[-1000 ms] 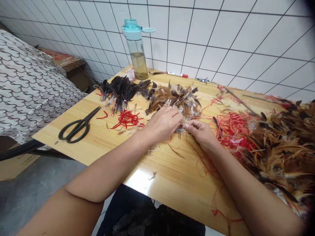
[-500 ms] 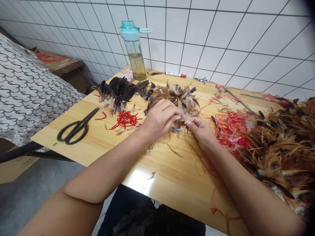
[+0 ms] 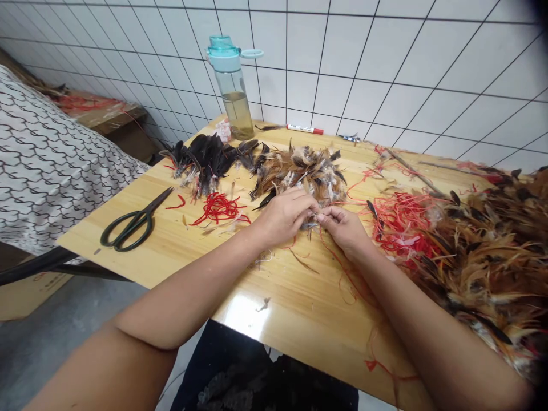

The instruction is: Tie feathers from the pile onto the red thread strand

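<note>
My left hand [image 3: 283, 217] and my right hand [image 3: 345, 228] meet over the wooden table [image 3: 299, 297], fingertips pinched together on a small feather tuft at the near edge of the brown feather pile [image 3: 299, 171]. Both hands are closed in a pinch. A thin red string [image 3: 342, 274] trails from under my right hand toward the table's front. What exactly sits between the fingertips is too small to make out.
Dark scissors [image 3: 132, 221] lie at the left. A black feather pile [image 3: 205, 157] and cut red strings [image 3: 218, 206] sit behind them. A water bottle [image 3: 233, 85] and marker [image 3: 305, 129] stand by the tiled wall. A large strung feather mass [image 3: 483, 251] fills the right.
My left hand has slid down off the brown pile toward my right hand, and the fingertips of both now touch. The view shifted slightly.
</note>
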`<state>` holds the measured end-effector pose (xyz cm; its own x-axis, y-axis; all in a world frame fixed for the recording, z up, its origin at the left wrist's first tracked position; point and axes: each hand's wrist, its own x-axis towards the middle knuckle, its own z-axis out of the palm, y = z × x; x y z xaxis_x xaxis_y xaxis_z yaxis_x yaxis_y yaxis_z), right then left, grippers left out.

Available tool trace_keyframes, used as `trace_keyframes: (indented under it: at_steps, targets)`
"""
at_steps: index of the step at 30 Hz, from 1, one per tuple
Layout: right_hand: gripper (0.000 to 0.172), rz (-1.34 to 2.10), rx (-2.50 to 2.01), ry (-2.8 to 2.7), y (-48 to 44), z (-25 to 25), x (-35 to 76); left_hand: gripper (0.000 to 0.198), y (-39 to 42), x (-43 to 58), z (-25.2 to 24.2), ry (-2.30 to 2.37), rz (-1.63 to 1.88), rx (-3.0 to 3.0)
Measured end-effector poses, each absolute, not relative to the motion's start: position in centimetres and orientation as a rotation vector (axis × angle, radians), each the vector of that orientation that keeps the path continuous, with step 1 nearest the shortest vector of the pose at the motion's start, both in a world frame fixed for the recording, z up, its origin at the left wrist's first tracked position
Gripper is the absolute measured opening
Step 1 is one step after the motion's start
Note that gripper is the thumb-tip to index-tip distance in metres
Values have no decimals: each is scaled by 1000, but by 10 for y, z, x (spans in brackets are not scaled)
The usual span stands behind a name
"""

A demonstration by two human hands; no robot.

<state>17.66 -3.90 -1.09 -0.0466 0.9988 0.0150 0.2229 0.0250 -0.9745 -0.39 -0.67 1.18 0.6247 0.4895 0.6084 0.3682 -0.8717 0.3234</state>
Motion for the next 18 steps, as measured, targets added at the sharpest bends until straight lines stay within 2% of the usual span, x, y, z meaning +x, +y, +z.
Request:
trace_keyframes:
  at_steps: [18]
  targets:
    - [18,1093,-1327,-1519,-40,-9,174,12,-8,-3,9,812,911,2634]
